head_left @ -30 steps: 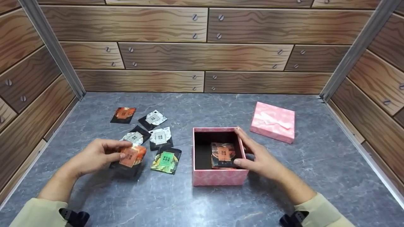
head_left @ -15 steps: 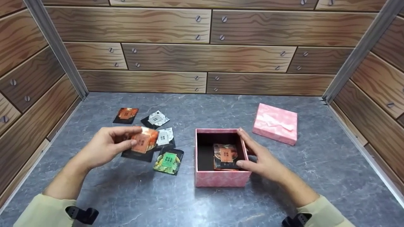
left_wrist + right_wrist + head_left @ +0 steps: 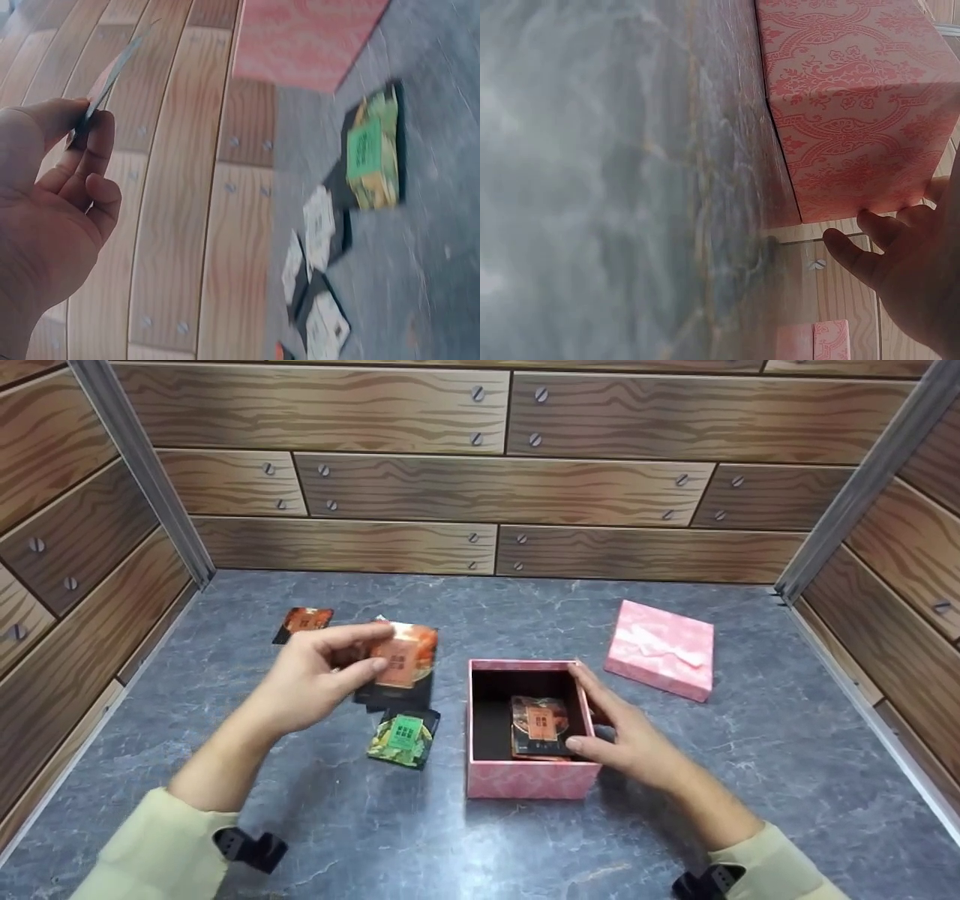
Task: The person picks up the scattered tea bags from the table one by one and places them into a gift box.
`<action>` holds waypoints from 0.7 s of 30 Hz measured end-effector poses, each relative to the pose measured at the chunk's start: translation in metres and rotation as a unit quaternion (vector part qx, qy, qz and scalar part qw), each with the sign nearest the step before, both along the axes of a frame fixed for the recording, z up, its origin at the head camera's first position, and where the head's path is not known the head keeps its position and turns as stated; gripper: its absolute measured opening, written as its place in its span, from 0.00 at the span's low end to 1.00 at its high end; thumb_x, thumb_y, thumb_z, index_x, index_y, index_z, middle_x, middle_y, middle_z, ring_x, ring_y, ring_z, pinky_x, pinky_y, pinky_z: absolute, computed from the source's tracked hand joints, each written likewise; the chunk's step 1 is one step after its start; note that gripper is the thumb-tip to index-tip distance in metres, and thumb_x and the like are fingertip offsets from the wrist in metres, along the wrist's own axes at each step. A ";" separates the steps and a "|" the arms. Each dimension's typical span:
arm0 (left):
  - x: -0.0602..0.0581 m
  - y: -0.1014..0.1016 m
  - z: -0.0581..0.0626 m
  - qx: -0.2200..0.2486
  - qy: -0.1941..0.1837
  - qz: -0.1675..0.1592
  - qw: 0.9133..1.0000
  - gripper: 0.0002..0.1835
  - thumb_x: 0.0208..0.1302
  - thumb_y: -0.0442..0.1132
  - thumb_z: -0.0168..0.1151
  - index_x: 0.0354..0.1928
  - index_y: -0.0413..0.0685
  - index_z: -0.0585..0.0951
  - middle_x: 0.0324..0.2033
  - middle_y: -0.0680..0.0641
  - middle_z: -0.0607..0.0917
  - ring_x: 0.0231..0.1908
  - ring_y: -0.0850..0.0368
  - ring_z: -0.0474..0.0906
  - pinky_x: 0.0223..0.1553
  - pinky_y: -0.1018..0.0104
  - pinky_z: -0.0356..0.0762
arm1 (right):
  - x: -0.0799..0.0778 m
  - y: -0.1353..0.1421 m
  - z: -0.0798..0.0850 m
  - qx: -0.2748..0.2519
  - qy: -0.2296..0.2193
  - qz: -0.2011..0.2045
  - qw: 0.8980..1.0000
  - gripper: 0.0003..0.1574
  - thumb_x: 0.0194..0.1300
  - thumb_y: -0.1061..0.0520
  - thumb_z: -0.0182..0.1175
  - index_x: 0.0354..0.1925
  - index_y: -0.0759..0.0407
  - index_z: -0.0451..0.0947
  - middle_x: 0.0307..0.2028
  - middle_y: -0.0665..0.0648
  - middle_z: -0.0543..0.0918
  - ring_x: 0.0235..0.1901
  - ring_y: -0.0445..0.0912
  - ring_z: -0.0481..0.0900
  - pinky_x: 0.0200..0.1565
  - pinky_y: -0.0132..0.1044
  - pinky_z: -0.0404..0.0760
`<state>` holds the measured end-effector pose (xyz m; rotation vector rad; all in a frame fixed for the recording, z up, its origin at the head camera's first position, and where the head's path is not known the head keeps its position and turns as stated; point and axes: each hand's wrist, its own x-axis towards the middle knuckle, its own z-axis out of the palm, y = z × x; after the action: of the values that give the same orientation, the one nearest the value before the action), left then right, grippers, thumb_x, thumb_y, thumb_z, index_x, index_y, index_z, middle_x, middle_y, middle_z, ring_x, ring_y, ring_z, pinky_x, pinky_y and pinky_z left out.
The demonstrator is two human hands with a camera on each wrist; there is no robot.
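Between thumb and fingers my left hand (image 3: pixel 319 679) pinches an orange-and-black sachet (image 3: pixel 405 664), held above the table; in the left wrist view the sachet (image 3: pixel 112 79) shows nearly edge-on. Below it lies a green sachet (image 3: pixel 405 739). White-and-black sachets (image 3: pixel 319 225) show on the table in the left wrist view, mostly hidden in the head view. My right hand (image 3: pixel 630 742) holds the right wall of an uncovered pink box (image 3: pixel 532 780), thumb over the rim and several fingers outside against the patterned side (image 3: pixel 855 150). Inside the box, orange-and-black sachets (image 3: pixel 541 724) lie stacked at the right.
The pink lid (image 3: pixel 660 649) with a bow lies behind the box, to its right. Another orange sachet (image 3: pixel 306 619) lies at the back left, partly behind my left hand. Wood-patterned walls (image 3: pixel 420 487) enclose the grey marbled table (image 3: pixel 352 840) at the back and sides.
My left hand has lifted the orange-and-black sachet and carried it right and away from me, over the white sachets. My right hand stays on the box.
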<state>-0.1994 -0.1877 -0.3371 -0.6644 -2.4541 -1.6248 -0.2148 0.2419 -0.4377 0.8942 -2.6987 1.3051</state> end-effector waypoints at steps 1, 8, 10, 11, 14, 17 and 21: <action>-0.001 0.005 0.001 -0.001 0.004 -0.006 1.000 0.20 0.69 0.29 0.70 0.62 0.39 0.86 0.42 0.41 0.90 0.36 0.56 0.83 0.35 0.70 0.83 | 0.000 0.000 0.000 0.001 0.002 -0.001 1.000 0.61 0.67 0.46 0.71 0.86 0.47 0.49 0.84 0.58 0.48 0.80 0.64 0.53 0.73 0.66 0.58; -0.008 0.040 0.005 -0.021 0.024 -0.020 0.999 0.20 0.69 0.32 0.71 0.62 0.41 0.86 0.39 0.46 0.89 0.33 0.55 0.78 0.31 0.70 0.76 | -0.001 0.000 0.000 -0.006 0.015 0.012 1.000 0.61 0.66 0.49 0.72 0.86 0.50 0.50 0.84 0.62 0.50 0.77 0.59 0.60 0.71 0.61 0.65; -0.011 0.048 0.004 -0.027 0.027 -0.025 0.999 0.20 0.69 0.32 0.72 0.62 0.41 0.86 0.42 0.46 0.89 0.34 0.55 0.79 0.33 0.68 0.77 | -0.001 0.000 0.000 -0.004 0.020 0.011 1.000 0.61 0.66 0.49 0.72 0.86 0.49 0.50 0.84 0.63 0.51 0.77 0.58 0.60 0.71 0.60 0.65; -0.012 0.052 0.003 -0.030 0.028 -0.028 0.999 0.20 0.69 0.33 0.72 0.62 0.41 0.86 0.44 0.46 0.90 0.35 0.55 0.79 0.33 0.68 0.78 | -0.001 0.000 0.000 -0.001 0.021 0.009 1.000 0.61 0.66 0.48 0.72 0.86 0.49 0.50 0.84 0.62 0.51 0.78 0.58 0.58 0.71 0.60 0.64; -0.015 0.064 -0.001 -0.036 0.020 -0.040 0.998 0.22 0.68 0.33 0.72 0.63 0.40 0.85 0.47 0.44 0.90 0.38 0.54 0.82 0.36 0.65 0.82 | -0.001 0.000 0.001 0.000 0.021 0.010 1.000 0.61 0.66 0.48 0.72 0.86 0.49 0.50 0.84 0.62 0.51 0.78 0.60 0.57 0.72 0.61 0.62; -0.017 0.075 -0.007 -0.043 0.009 -0.049 0.998 0.22 0.68 0.33 0.72 0.63 0.40 0.84 0.49 0.44 0.90 0.42 0.54 0.84 0.40 0.62 0.84 | -0.001 0.000 0.001 -0.003 0.017 0.013 1.000 0.61 0.66 0.48 0.72 0.86 0.50 0.49 0.84 0.63 0.50 0.78 0.62 0.58 0.71 0.62 0.63; -0.021 0.090 -0.017 -0.052 0.014 -0.059 0.997 0.22 0.68 0.33 0.72 0.63 0.39 0.84 0.50 0.45 0.90 0.44 0.56 0.85 0.47 0.56 0.85 | -0.001 0.001 0.001 -0.004 0.015 0.014 1.000 0.61 0.67 0.49 0.72 0.86 0.50 0.49 0.83 0.65 0.50 0.78 0.63 0.58 0.71 0.62 0.64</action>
<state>-0.2205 -0.0977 -0.3543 -0.8559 -2.5374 -1.5245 -0.2159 0.2428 -0.4371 0.9463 -2.6651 1.2956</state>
